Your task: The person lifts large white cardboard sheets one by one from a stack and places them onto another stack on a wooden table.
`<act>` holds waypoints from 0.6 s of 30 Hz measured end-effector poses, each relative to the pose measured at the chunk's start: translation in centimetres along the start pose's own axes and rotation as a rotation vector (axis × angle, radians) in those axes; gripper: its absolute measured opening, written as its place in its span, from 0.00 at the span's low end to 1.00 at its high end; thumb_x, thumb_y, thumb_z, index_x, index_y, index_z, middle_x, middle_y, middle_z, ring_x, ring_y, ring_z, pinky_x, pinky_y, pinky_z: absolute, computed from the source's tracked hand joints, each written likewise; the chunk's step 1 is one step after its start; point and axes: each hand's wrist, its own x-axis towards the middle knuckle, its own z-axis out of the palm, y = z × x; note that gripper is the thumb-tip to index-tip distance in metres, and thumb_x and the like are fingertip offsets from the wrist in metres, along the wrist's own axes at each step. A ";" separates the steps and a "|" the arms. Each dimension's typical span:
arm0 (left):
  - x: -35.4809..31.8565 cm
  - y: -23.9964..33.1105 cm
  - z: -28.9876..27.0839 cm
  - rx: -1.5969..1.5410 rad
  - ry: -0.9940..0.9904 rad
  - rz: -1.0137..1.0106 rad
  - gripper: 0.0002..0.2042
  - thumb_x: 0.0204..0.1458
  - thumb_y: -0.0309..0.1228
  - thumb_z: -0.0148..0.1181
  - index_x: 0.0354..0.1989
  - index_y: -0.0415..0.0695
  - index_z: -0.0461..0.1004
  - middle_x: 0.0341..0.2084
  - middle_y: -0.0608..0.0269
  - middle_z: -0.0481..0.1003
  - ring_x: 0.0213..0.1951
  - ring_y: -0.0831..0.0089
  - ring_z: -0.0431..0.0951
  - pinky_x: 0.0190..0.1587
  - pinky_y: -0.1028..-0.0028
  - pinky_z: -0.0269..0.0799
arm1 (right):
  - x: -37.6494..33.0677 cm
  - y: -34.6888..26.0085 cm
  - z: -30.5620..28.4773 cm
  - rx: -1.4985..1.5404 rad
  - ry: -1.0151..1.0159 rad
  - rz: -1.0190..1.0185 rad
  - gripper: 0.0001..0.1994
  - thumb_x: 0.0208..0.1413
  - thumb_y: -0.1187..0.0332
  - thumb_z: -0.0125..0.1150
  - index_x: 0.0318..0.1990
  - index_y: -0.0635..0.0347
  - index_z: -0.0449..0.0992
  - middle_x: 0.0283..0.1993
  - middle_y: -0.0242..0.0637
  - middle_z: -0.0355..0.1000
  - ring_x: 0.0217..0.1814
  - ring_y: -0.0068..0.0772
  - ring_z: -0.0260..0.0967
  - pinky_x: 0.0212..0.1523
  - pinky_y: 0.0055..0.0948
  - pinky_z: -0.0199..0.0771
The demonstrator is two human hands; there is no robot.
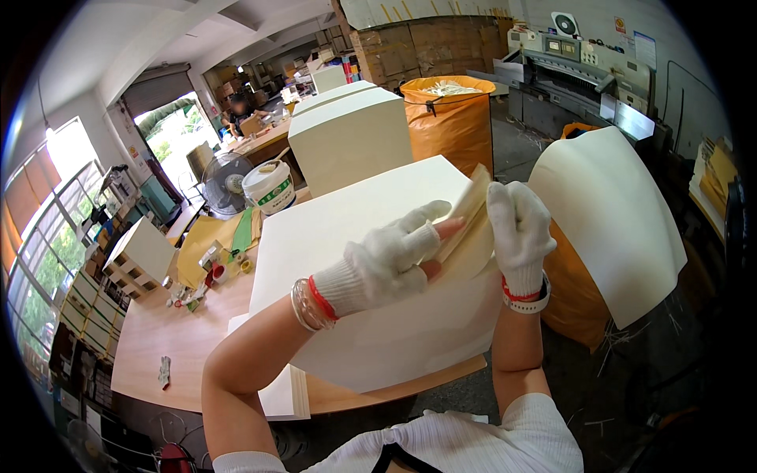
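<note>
At the centre of the frame, the left hand, in a white knit glove, is partly open with its back turned up and its fingers spread; bare fingertips poke out of the glove and meet the lifted sheets, which curl up just right of centre. The right hand, gloved the same way, is closed, its fingers folded in at the right edge of those curled sheets, which it has hold of. They rise from the large white paper stack, which fills the middle of the frame on a wood-grain surface. Clear bangles circle the left wrist and a white-banded watch the right. A smaller white paper stack juts out at lower centre. On the left of the surface are tape rolls and yellow paper. Behind the large stack, at upper centre, stands a tall block of paper, with a white bucket and a fan to its left and an orange bag to its right. At right, a broad curved sheet drapes over another orange bag. A grey machine occupies the upper right; a seated person appears at upper left.
</note>
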 end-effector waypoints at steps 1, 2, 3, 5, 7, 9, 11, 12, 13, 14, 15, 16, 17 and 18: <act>0.1 0.1 -0.2 0.032 -0.045 0.011 0.23 0.41 0.13 0.55 0.49 0.41 0.76 0.40 0.57 0.75 0.38 0.65 0.77 0.42 0.71 0.73 | 0.1 -0.4 -0.3 0.036 -0.049 0.099 0.11 0.60 0.74 0.56 0.26 0.69 0.69 0.17 0.37 0.55 0.18 0.36 0.53 0.21 0.34 0.54; 0.2 0.3 -0.4 0.063 -0.089 0.022 0.24 0.41 0.13 0.54 0.50 0.41 0.76 0.41 0.57 0.75 0.37 0.64 0.77 0.42 0.71 0.73 | 0.2 -0.5 -0.3 0.030 -0.050 0.119 0.11 0.60 0.74 0.56 0.25 0.69 0.69 0.17 0.37 0.54 0.18 0.35 0.53 0.21 0.34 0.54; 0.3 0.5 -0.6 0.095 -0.134 0.034 0.24 0.40 0.13 0.54 0.50 0.41 0.76 0.42 0.56 0.75 0.37 0.64 0.77 0.42 0.71 0.73 | 0.3 -0.6 -0.3 0.024 -0.051 0.139 0.12 0.60 0.74 0.56 0.25 0.69 0.68 0.17 0.37 0.54 0.18 0.35 0.53 0.21 0.34 0.53; 0.4 0.7 -0.7 0.039 -0.162 -0.054 0.23 0.41 0.14 0.57 0.49 0.42 0.76 0.47 0.54 0.75 0.40 0.62 0.77 0.44 0.71 0.73 | 0.3 -0.5 -0.3 0.012 -0.042 0.164 0.13 0.60 0.74 0.56 0.23 0.68 0.66 0.17 0.37 0.54 0.18 0.35 0.52 0.21 0.35 0.53; 0.4 0.7 -0.5 0.020 -0.123 -0.061 0.22 0.40 0.16 0.62 0.48 0.43 0.76 0.51 0.53 0.74 0.44 0.60 0.77 0.46 0.70 0.73 | 0.0 -0.1 -0.3 0.008 -0.024 0.177 0.15 0.61 0.73 0.56 0.22 0.68 0.64 0.16 0.37 0.54 0.17 0.35 0.52 0.21 0.35 0.53; 0.1 0.3 0.0 0.039 -0.018 0.013 0.22 0.40 0.18 0.66 0.47 0.44 0.77 0.56 0.51 0.72 0.49 0.58 0.76 0.49 0.69 0.72 | 0.0 -0.2 -0.1 0.011 -0.022 0.186 0.16 0.61 0.73 0.56 0.21 0.67 0.63 0.16 0.37 0.53 0.17 0.35 0.52 0.21 0.35 0.53; 0.2 0.4 0.0 0.006 -0.018 -0.027 0.22 0.40 0.18 0.69 0.47 0.45 0.77 0.58 0.50 0.70 0.52 0.57 0.75 0.51 0.68 0.72 | 0.0 -0.3 -0.2 0.011 -0.020 0.199 0.17 0.61 0.73 0.56 0.20 0.67 0.62 0.16 0.38 0.53 0.17 0.35 0.52 0.21 0.35 0.53; 0.2 0.5 -0.1 -0.010 -0.018 -0.048 0.22 0.39 0.19 0.70 0.47 0.46 0.77 0.59 0.50 0.69 0.54 0.56 0.74 0.52 0.67 0.72 | 0.1 -0.4 -0.2 0.016 -0.020 0.207 0.17 0.61 0.73 0.56 0.20 0.67 0.62 0.16 0.38 0.53 0.17 0.35 0.52 0.21 0.35 0.53; 0.2 0.3 0.0 -0.005 -0.017 -0.041 0.22 0.40 0.19 0.69 0.47 0.46 0.77 0.59 0.50 0.69 0.53 0.57 0.75 0.51 0.67 0.72 | 0.1 -0.5 -0.2 0.024 -0.021 0.213 0.17 0.61 0.73 0.56 0.20 0.67 0.62 0.16 0.38 0.53 0.17 0.35 0.52 0.21 0.35 0.53; 0.0 -0.1 0.2 0.000 -0.015 -0.036 0.21 0.41 0.18 0.68 0.47 0.46 0.77 0.59 0.49 0.69 0.51 0.57 0.75 0.51 0.67 0.72 | 0.1 -0.5 0.0 0.034 0.014 0.165 0.17 0.61 0.73 0.56 0.20 0.67 0.61 0.16 0.38 0.53 0.17 0.34 0.52 0.21 0.35 0.53; -0.1 -0.4 0.3 0.004 -0.013 -0.030 0.21 0.41 0.18 0.68 0.47 0.45 0.77 0.60 0.49 0.68 0.50 0.58 0.76 0.50 0.66 0.73 | 0.1 -0.4 0.3 0.045 0.049 0.117 0.17 0.61 0.73 0.56 0.20 0.67 0.61 0.16 0.38 0.53 0.17 0.34 0.52 0.21 0.35 0.52; 0.0 -0.2 0.2 -0.015 -0.027 -0.047 0.21 0.42 0.18 0.67 0.47 0.45 0.77 0.58 0.49 0.69 0.49 0.58 0.77 0.49 0.67 0.73 | 0.0 -0.3 0.4 0.053 0.085 0.070 0.18 0.61 0.73 0.57 0.20 0.67 0.61 0.16 0.38 0.53 0.17 0.33 0.52 0.21 0.35 0.52; 0.1 0.2 0.0 -0.034 -0.041 -0.063 0.20 0.42 0.19 0.67 0.47 0.46 0.77 0.57 0.49 0.70 0.47 0.58 0.77 0.48 0.67 0.73 | 0.1 -0.3 0.2 0.049 0.048 0.097 0.18 0.61 0.74 0.56 0.19 0.66 0.61 0.16 0.37 0.53 0.17 0.33 0.52 0.21 0.35 0.52; 0.2 0.5 -0.1 -0.054 -0.055 -0.079 0.20 0.43 0.19 0.67 0.47 0.46 0.77 0.55 0.50 0.71 0.46 0.58 0.78 0.47 0.67 0.73 | 0.1 -0.4 -0.1 0.045 0.011 0.123 0.18 0.61 0.74 0.56 0.19 0.66 0.60 0.16 0.37 0.53 0.17 0.32 0.52 0.21 0.35 0.52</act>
